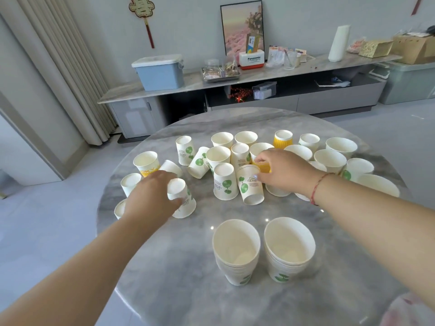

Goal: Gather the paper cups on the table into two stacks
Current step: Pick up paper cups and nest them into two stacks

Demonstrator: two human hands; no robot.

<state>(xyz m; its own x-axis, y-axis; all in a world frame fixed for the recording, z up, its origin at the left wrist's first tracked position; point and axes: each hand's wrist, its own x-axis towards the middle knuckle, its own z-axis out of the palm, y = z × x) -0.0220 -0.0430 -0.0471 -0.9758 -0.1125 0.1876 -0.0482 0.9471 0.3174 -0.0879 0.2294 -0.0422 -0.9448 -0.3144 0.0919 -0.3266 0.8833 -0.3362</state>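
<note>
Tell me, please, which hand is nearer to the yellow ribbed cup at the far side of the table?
Right. The right hand reaches among the cups just in front of the yellow ribbed cup, while the left hand grips an upside-down cup far off to its left.

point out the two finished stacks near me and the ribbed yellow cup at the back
left stack (236, 252): head view, on the inside wall of its top cup.
right stack (289, 245): head view, on the inside wall of its top cup.
ribbed yellow cup (282, 142): head view, on its ribbed yellow side.
</note>
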